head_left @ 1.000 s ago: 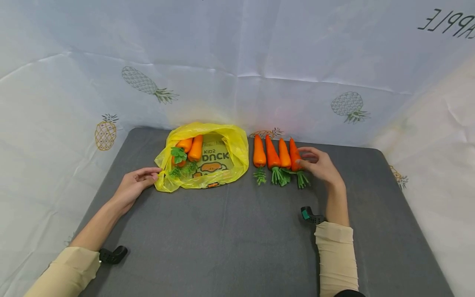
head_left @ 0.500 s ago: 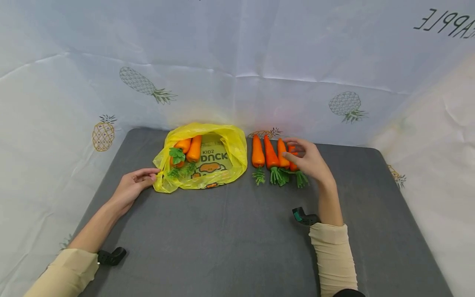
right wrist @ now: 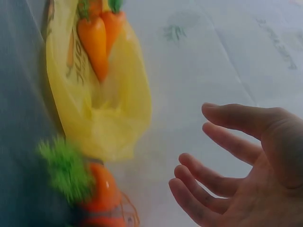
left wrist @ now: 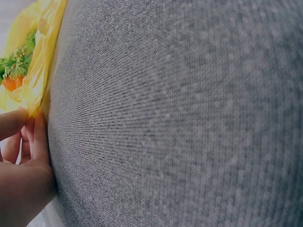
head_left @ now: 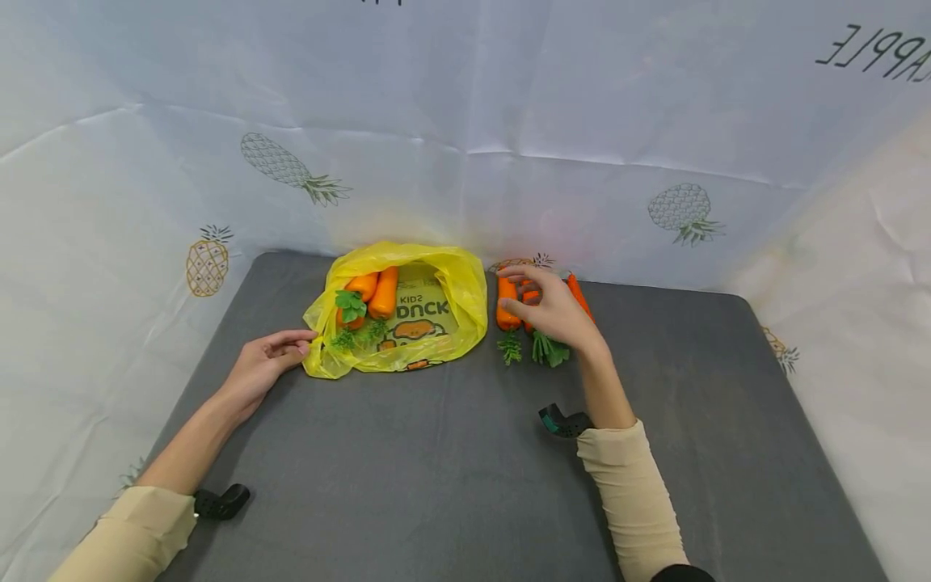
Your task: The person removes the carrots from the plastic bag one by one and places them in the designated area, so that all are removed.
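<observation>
A yellow plastic bag (head_left: 469, 303) lies with its mouth spread wide, several orange toy carrots (head_left: 382, 295) with green tops inside it. My left hand (head_left: 263, 365) pinches the bag's left edge between thumb and fingertips, as the left wrist view also shows at the bag's corner (left wrist: 43, 61). Right of the bag is a row of carrots. Over that row hovers my right hand (head_left: 558, 314), fingers relaxed and apart, holding nothing. Its fingertips overlap the leftmost carrot (head_left: 507, 289), while the palm hides most of the middle ones. The rightmost carrot's tip (head_left: 579, 296) shows behind the hand.
A grey cloth-covered table (head_left: 436, 477) bears everything. Behind it hangs a white curtain (head_left: 567, 105) printed with pineapples, meeting the table's far edge. Black devices (head_left: 221, 501) are strapped at both wrists.
My right hand has left the rightmost carrot and moved left across the row to above the leftmost one. The left hand and the bag have stayed in place.
</observation>
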`<state>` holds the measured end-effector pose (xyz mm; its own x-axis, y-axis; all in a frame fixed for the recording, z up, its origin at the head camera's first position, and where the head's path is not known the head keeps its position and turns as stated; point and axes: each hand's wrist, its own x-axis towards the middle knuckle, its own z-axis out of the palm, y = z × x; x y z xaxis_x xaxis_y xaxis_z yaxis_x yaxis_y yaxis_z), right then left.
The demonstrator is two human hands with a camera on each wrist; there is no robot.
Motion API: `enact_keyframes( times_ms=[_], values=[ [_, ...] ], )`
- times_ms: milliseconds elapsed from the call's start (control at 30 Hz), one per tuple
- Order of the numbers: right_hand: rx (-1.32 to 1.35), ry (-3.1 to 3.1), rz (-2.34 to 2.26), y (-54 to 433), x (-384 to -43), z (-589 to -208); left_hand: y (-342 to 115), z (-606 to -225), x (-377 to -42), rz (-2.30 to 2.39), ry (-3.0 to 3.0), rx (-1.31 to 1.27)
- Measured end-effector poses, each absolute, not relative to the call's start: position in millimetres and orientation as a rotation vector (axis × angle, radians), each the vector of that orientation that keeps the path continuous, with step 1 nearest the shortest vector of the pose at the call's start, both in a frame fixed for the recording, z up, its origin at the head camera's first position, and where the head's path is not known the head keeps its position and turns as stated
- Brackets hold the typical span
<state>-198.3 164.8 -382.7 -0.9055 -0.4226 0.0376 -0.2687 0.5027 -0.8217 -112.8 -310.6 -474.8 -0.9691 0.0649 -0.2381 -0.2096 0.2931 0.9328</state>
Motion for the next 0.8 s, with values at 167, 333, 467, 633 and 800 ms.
enact_keyframes(
  times_ms=[167, 333, 467, 633, 800],
  values=[
    [-0.649, 2.563, -1.335, 141, -201, -387, -311, -476, -113, 1.74, 2.324, -0.131],
    [-0.685, 2.53, -1.328, 121, -206, -395, -311, -475, -114, 1.748, 2.317, -0.131],
    [-0.704, 2.48, -1.362, 104, -210, -401, -311, -475, -113, 1.749, 2.316, -0.131],
    [-0.736, 2.47, -1.368, 82, -215, -405, -311, -476, -114, 1.746, 2.323, -0.136],
    [-0.808, 2.446, -1.385, 63, -219, -407, -310, -475, -114, 1.737, 2.329, -0.137]
  ],
)
